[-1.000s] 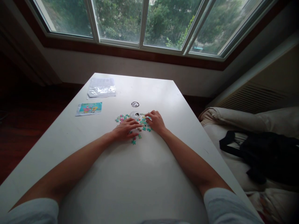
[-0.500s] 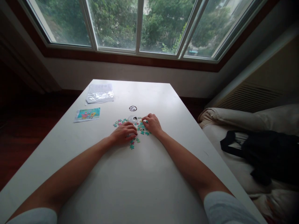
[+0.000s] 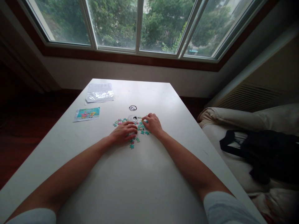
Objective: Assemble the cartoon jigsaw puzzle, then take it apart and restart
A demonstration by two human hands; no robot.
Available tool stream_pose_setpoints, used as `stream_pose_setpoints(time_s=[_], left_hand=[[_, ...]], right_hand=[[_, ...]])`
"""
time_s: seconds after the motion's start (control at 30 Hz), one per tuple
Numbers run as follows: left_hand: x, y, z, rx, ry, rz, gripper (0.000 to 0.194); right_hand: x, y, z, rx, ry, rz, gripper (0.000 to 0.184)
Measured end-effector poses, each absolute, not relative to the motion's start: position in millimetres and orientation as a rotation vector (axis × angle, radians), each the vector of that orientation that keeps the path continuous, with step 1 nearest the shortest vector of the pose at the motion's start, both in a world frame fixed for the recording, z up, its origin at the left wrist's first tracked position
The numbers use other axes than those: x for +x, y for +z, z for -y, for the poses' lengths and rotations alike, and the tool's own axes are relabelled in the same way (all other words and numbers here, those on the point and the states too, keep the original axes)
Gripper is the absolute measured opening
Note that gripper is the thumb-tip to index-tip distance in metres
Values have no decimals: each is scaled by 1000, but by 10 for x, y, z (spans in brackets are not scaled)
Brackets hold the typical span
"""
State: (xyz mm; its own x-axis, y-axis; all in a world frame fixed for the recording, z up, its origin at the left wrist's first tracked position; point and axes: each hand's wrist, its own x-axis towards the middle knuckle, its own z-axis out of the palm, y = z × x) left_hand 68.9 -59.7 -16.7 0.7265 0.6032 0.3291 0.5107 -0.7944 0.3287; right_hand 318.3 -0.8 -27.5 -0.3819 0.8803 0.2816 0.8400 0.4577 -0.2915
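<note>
Out near the middle of the bench (image 3: 133,180), from the head camera, it's all about the puzzle pieces (image 3: 142,132): a loose scatter of green with flecks of pink and yellow, lying between the left and right edges and nearer the far edge than the bottom of the view. In on them from the left comes the left hand (image 3: 122,132), palm down over part of the scatter, its fingers bent and slightly apart; whether they grip a piece, I cannot tell. Over on the right side of the scatter, the right hand (image 3: 153,124), thumb and index finger close together right above the pieces, and again no telling whether anything is pinched between them. A small tail of pieces pokes out below the left hand, toward the near side!

Just beyond the hands sits a round disc (image 3: 132,118), at the far side of the scatter, and a second disc (image 3: 133,108) lies a little nearer the far edge, well apart from both hands. Over by the left edge, a colourful picture sheet (image 3: 87,114) lies flat, and past it, close to the far-left corner, a shiny clear packet (image 3: 100,92). Off the right edge, dark clothing (image 3: 268,155) is heaped on a pale padded seat (image 3: 215,130), and past the far edge, the window (image 3: 114,25) with greenery outside.
</note>
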Motion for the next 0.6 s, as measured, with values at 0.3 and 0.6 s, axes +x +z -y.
stream_pose_setpoints(time_s=[0.3, 0.6], left_hand=[[662, -188, 596, 2739, 603, -869, 28], [672, -182, 609, 2725, 609, -886, 35]], right_hand=[[3189, -295, -1, -1486, 157, 2254, 20], [3175, -278, -16, -1512, 155, 2277, 19]])
